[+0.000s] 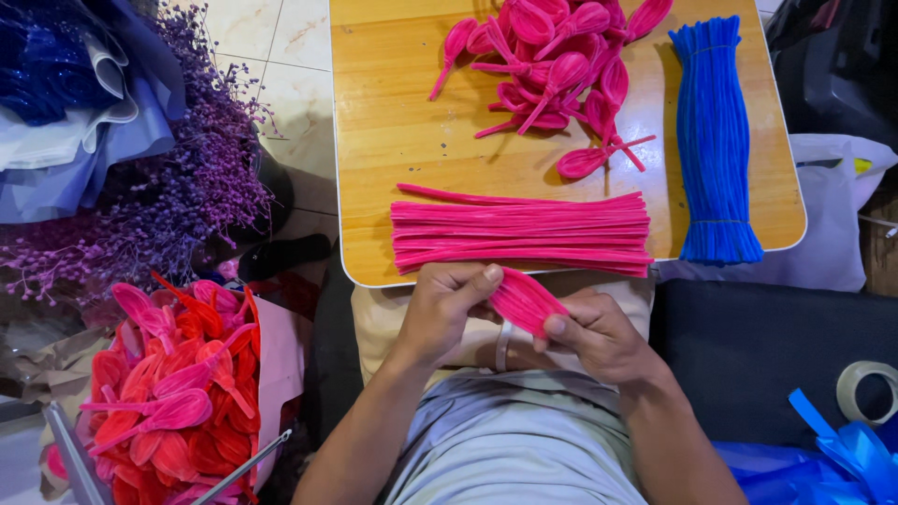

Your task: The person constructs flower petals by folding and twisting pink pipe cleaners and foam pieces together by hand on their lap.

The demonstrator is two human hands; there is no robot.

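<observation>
Both my hands hold one pink pipe-cleaner petal just below the near edge of a small wooden table. My left hand pinches its upper left end with thumb and fingers. My right hand grips its lower right end, thumb on top. On the table right above my hands lies a bundle of straight pink pipe cleaners. A heap of finished pink petals sits at the table's far side.
A bundle of blue pipe cleaners lies along the table's right side. At the lower left is a paper wrap of pink and red petals, with purple dried flowers above it. A tape roll and blue ribbon sit at the lower right.
</observation>
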